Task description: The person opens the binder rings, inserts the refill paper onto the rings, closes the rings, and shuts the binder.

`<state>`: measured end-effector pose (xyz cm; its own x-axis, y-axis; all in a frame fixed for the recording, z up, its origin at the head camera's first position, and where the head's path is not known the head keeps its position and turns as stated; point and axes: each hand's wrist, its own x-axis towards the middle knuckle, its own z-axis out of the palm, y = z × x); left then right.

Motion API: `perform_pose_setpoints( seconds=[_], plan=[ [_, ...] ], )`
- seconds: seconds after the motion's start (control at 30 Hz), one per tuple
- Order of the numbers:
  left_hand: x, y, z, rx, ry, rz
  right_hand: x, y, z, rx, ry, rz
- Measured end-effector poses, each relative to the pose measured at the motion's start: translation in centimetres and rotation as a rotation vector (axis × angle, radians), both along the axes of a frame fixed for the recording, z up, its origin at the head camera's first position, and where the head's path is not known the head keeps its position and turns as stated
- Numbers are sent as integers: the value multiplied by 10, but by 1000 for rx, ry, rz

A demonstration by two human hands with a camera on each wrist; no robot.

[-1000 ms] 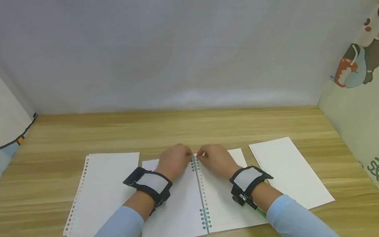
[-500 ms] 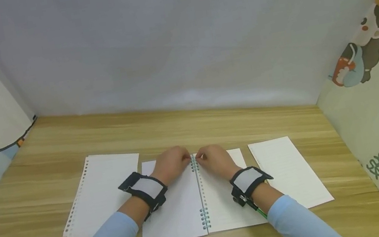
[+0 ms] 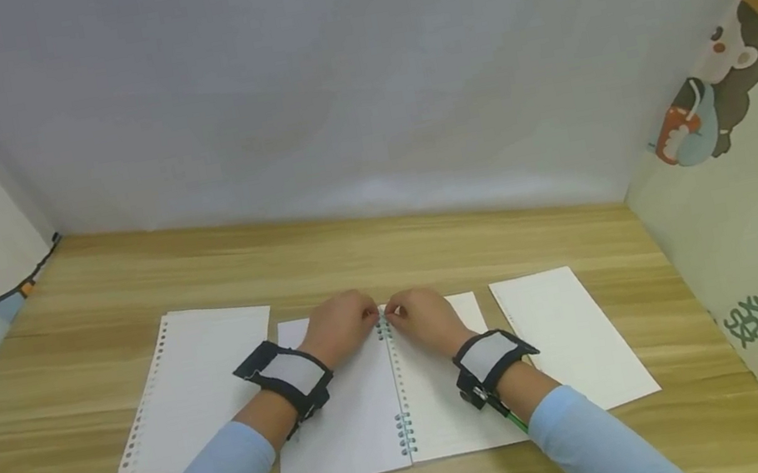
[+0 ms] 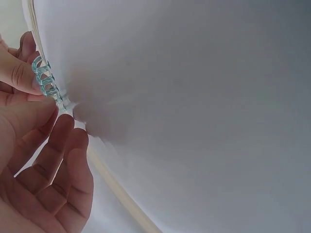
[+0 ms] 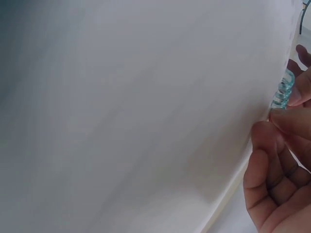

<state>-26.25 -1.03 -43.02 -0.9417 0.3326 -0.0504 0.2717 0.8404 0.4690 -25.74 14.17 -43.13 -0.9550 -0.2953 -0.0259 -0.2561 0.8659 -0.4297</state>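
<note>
A loose-leaf notebook lies open, its plain left page (image 3: pixel 353 435) and lined right page (image 3: pixel 457 417) spread flat. Clear teal binder rings (image 3: pixel 384 330) sit at the top of the spine, with a second set of rings (image 3: pixel 405 433) near the bottom. My left hand (image 3: pixel 340 328) pinches the top binder rings from the left, thumb against fingertips. From the other side my right hand (image 3: pixel 430 320) pinches the same rings. In the left wrist view, several teal loops (image 4: pixel 44 80) show between both hands' fingertips. The right wrist view has those loops (image 5: pixel 283 92) at the page edge.
Left of the notebook lies a stack of loose hole-punched sheets (image 3: pixel 200 386), partly under my left forearm. To the right rests a lined sheet (image 3: pixel 570 329). The wooden table (image 3: pixel 349 242) meets a pale wall (image 3: pixel 338 91) behind.
My left hand has shifted slightly left and its wrist turned a little since a second ago. Both hands stay at the top rings; the head view has drifted slightly.
</note>
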Motion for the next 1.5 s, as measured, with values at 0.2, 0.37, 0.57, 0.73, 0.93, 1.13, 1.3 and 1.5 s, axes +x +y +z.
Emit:
perform_pose_setpoints(
  seconds=[0.2,0.37,0.57,0.73,0.93,1.13,1.3,1.5],
  plan=[
    [-1,-2,0,-13,18,-9,-1,-2,0,1,-2,-1],
    [0,-2,1,-15,17,-9,-2,-2,-1,-2,4,1],
    [0,-2,1,-20,4,0,-2,-2,-1,-3,2,1],
    [1,-1,0,5,4,0,-1,-1,-1,8,1,-10],
    [5,-3,0,33,8,23,2,2,0,17,4,-8],
    [8,-2,4,30,-8,10,4,3,2,6,-8,-2],
    [10,-2,5,7,0,5,6,0,0,11,-7,3],
    [9,-1,4,-5,-12,8,7,-1,-1,39,3,-2]
  ],
)
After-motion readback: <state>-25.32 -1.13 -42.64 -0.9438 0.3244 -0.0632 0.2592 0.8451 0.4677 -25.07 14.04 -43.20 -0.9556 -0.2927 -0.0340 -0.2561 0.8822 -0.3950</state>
